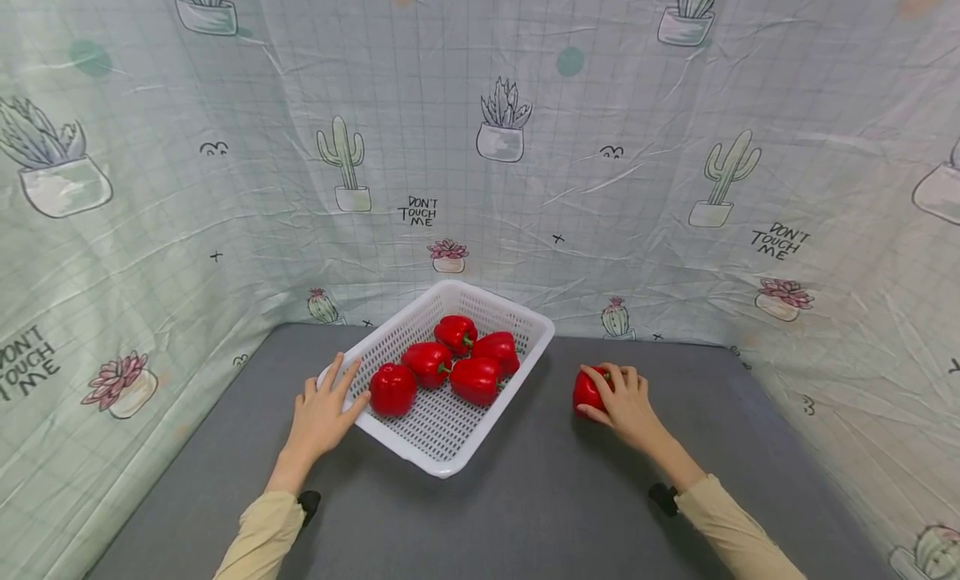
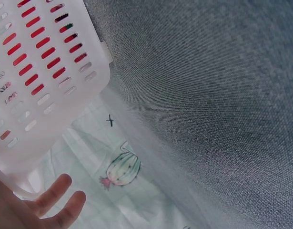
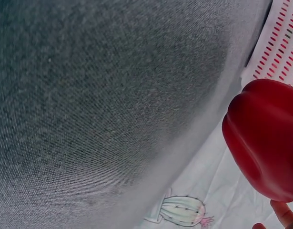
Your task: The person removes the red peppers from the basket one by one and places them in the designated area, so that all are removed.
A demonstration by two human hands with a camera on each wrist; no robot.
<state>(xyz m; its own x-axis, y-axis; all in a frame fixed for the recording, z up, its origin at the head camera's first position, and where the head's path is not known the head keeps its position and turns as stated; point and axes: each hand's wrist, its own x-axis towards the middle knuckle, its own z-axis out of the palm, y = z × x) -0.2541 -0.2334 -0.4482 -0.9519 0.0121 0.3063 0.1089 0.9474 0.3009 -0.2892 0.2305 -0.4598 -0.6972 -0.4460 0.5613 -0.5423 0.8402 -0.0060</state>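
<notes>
Five red peppers (image 1: 427,363) lie in the white basket (image 1: 441,465), whose rim the left hand (image 1: 322,413) touches with fingers spread, probably to steady it; well to its right, the right hand (image 1: 630,407) grips a sixth pepper (image 1: 587,392), fingers curled presumably for security.

there are six red bell peppers (image 1: 474,380) in all: five in the one white basket (image 1: 431,427) and one pepper (image 1: 586,394) outside it. two hands are in view, one left hand (image 1: 318,417) and one right hand (image 1: 632,409), along with two tan sleeves (image 1: 262,530), two black wrist devices (image 1: 308,507), one to each arm, and one grey table (image 1: 525,497). on the printed cloth (image 1: 570,197) the head view shows three slogans (image 1: 417,211) reading "don't touch me", one cut by the edge, three pink succulents (image 1: 448,251), two branching cacti (image 1: 342,159) and two teal dots (image 1: 570,61).
</notes>
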